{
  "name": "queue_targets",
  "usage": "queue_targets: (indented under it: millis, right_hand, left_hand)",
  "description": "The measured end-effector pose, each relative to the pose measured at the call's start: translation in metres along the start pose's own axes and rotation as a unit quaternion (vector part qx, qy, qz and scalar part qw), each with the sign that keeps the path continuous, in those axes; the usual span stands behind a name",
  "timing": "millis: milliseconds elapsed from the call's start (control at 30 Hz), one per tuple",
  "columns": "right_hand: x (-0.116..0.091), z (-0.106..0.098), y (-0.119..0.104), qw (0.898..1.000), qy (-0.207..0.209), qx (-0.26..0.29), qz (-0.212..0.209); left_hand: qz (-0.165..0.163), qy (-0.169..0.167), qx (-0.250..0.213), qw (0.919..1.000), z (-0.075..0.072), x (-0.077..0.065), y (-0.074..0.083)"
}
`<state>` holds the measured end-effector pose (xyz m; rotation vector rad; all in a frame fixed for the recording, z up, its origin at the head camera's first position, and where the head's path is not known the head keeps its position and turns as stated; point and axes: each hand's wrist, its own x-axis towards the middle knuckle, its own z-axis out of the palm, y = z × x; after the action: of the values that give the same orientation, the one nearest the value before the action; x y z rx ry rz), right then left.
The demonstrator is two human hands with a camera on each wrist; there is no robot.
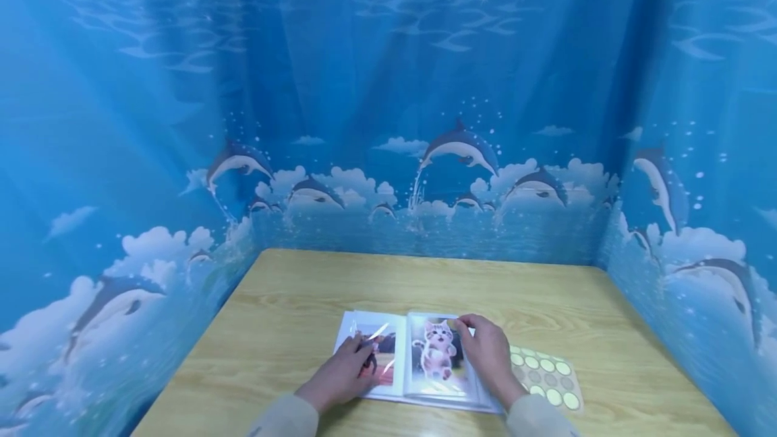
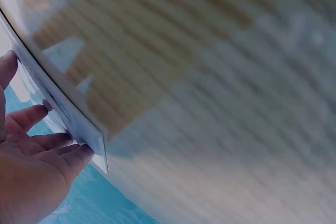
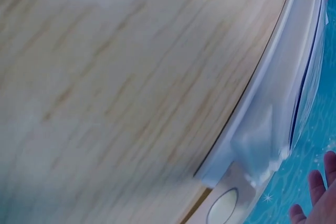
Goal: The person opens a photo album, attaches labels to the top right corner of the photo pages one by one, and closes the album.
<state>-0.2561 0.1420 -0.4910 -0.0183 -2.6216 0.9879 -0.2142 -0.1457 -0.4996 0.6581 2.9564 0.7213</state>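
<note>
A photo album lies spread on the table. Its left page shows a photo under glossy film, and its right page a kitten picture. My left hand rests on the left page, with its fingers spread along the album's edge in the left wrist view. At the top right corner of the kitten picture are the thumb and index finger of my right hand, beside a small yellowish spot; I cannot tell whether they pinch anything. In the right wrist view the other fingers extend loosely.
A sheet of round pale-yellow stickers lies to the right of the album, partly under it; some circles in its middle are bare. The wooden table is enclosed by blue curtains printed with dolphins.
</note>
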Motion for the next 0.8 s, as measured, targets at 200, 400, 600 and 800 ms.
queue_targets:
  millis: [200, 400, 600, 800]
  right_hand:
    - [0.002, 0.009, -0.005, 1.0, -0.011, 0.012, -0.021]
    - [0.005, 0.018, -0.014, 0.999, -0.029, 0.024, -0.028]
    - [0.009, 0.028, -0.022, 0.998, -0.043, 0.012, -0.032]
    - [0.013, 0.039, -0.025, 0.997, -0.037, 0.016, -0.059]
  left_hand:
    - [0.005, -0.004, 0.03, 0.9995, 0.003, 0.0, 0.004]
    - [-0.011, -0.006, 0.075, 0.9971, 0.006, -0.001, 0.008]
    - [-0.013, -0.004, 0.118, 0.9929, 0.006, -0.003, 0.009]
    - [0.009, 0.004, 0.116, 0.9932, 0.007, -0.001, 0.008]
